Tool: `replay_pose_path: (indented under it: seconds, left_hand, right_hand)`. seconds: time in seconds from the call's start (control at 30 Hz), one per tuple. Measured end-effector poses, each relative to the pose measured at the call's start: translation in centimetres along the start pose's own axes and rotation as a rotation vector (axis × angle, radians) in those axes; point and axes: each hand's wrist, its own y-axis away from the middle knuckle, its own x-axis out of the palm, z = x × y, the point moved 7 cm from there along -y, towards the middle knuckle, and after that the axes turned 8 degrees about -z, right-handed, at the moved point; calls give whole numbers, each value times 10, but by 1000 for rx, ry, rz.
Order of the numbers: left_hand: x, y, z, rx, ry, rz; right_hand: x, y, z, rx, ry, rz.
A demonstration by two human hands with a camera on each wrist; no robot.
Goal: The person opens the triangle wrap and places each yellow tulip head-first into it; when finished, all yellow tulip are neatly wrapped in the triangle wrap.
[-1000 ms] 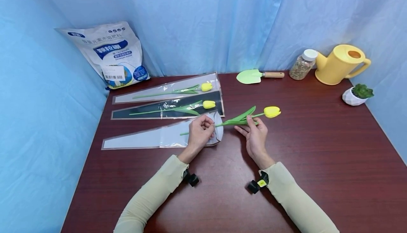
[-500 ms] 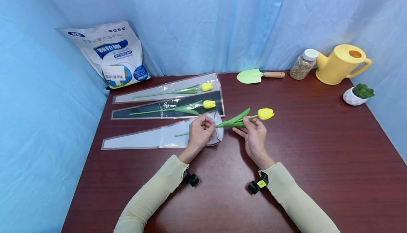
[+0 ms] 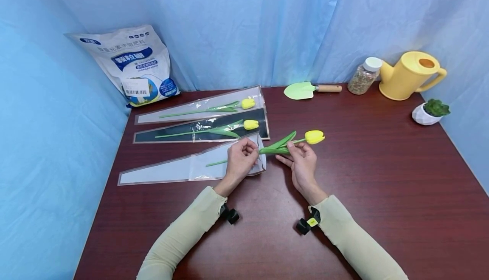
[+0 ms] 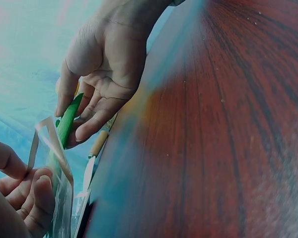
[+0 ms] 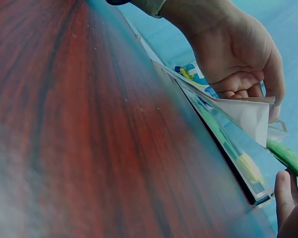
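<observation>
In the head view my left hand (image 3: 240,159) pinches the mouth of a white flower sleeve (image 3: 160,173) lying on the table. A yellow tulip (image 3: 314,137) is held by my right hand (image 3: 304,167), thumb and fingers on its stem near the leaves. The lower stem lies inside the sleeve; leaves and bloom stick out at the right. The left wrist view has the green leaf (image 4: 65,126) at the clear sleeve edge. From the right wrist, the raised white lip (image 5: 248,116) of the sleeve shows under the left fingers.
Just behind lie a black sleeve (image 3: 175,137) and a grey-white sleeve (image 3: 149,119), each with a yellow tulip. A fertilizer bag (image 3: 143,67) stands back left. Along the back right are a green trowel (image 3: 299,90), a jar (image 3: 363,78), a yellow watering can (image 3: 401,80) and a potted succulent (image 3: 425,115).
The right hand has moved left with the tulip, and the stem has slid farther into the white sleeve. That sleeve's narrow end has shifted slightly left and nearer. The left hand keeps its place.
</observation>
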Motion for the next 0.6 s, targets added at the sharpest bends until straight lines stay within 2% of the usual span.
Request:
replay_pose_path:
  seconds: [0.37, 0.6]
  left_hand:
    - [0, 1, -4, 35, -23, 6]
    - [0, 2, -6, 45, -21, -3]
  right_hand:
    - [3, 3, 0, -27, 15, 0]
    - [-2, 2, 3, -32, -3, -42]
